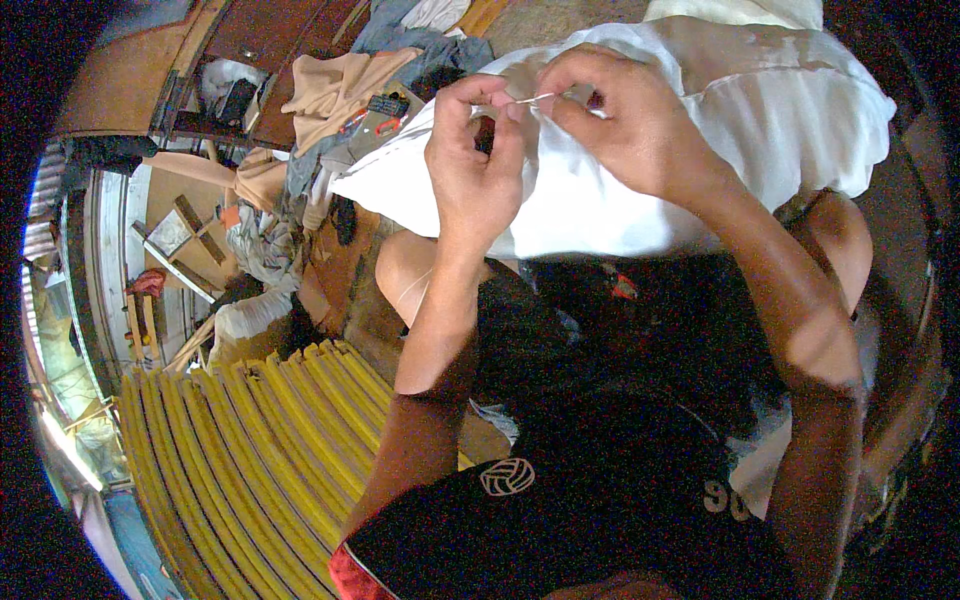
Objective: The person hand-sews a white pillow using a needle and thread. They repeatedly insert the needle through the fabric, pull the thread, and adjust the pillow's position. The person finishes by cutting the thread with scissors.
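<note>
In front of me both hands are raised over a white cloth bundle (590, 205) that stretches across my lap. My left hand (476, 165) pinches thumb to forefinger at one end of a thin pale strand (534, 100). At its other end the fingertips of my right hand (630, 120) are pressed together. Whether this strand is a needle or thread is too small to tell. A fine thread-like line (414, 287) crosses near my left knee.
Yellow-edged stacked slats (250, 440) stand at my lower left. Clothes, including a peach garment (340, 90), lie heaped beyond my left hand near a wooden cabinet (270, 50). A wooden frame (180, 245) leans at the far left.
</note>
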`<state>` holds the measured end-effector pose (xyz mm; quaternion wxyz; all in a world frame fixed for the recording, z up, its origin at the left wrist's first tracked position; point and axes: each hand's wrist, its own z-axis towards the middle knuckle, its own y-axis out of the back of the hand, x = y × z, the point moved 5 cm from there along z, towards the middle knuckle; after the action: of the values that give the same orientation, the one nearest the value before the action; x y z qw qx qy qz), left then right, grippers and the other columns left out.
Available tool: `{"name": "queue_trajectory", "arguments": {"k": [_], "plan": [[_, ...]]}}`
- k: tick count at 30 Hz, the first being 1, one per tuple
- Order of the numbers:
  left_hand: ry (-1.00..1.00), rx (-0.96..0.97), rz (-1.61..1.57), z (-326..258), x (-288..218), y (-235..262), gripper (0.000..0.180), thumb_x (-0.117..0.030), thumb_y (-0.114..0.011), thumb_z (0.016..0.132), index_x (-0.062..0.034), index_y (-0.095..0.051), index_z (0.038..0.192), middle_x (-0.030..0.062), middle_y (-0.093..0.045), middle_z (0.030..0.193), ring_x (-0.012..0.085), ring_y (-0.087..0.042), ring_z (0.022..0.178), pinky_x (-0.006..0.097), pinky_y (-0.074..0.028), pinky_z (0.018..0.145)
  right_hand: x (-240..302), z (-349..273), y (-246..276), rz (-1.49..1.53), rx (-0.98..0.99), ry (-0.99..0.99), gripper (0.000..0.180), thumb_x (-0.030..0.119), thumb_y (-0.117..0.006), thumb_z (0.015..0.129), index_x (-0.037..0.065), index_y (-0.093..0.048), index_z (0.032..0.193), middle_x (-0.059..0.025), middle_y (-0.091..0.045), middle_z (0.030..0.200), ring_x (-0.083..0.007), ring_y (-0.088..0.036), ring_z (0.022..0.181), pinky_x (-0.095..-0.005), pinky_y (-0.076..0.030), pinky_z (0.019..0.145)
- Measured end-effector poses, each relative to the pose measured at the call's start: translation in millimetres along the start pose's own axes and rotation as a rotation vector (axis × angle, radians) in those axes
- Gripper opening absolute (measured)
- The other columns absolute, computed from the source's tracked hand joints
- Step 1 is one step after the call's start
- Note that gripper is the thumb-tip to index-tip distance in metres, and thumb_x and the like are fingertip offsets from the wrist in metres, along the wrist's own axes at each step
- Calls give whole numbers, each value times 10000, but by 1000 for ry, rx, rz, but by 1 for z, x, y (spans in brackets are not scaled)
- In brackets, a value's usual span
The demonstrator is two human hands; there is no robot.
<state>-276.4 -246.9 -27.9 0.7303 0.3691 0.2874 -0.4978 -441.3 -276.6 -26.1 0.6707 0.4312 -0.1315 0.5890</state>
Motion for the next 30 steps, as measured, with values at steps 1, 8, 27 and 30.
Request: {"name": "queue_trajectory", "arguments": {"k": [1,8,27,30], "plan": [[-49,-10,56,1,-1,1,192,12,-619,908,-27,-582,1092,52,-612,936,95,-568,746,235,-464,612,-3,-2,3,78,85,-147,176,197,-647,936,45,-680,1018,-38,-693,1020,-143,-619,956,-298,-499,785],[-140,-10,244,0,1,-2,200,3,-603,922,-18,-567,1118,63,-598,982,94,-584,706,237,-479,586,-2,-10,19,769,102,-518,241,278,-640,937,60,-671,1034,-24,-684,961,-113,-607,894,-264,-462,754],[-113,-5,279,1,-1,-6,191,-119,-623,969,-25,-603,1134,73,-654,988,93,-594,758,246,-508,644,28,-8,71,539,-263,-375,121,113,-586,1003,-7,-606,1004,-47,-622,939,-107,-617,872,-284,-546,824],[-57,20,250,0,-5,-8,183,-111,-627,966,-22,-604,1124,76,-653,992,99,-596,768,254,-508,650,29,-10,72,584,-266,-286,115,104,-579,1003,-9,-602,1012,-53,-614,943,-120,-628,878,-310,-572,837]]}}
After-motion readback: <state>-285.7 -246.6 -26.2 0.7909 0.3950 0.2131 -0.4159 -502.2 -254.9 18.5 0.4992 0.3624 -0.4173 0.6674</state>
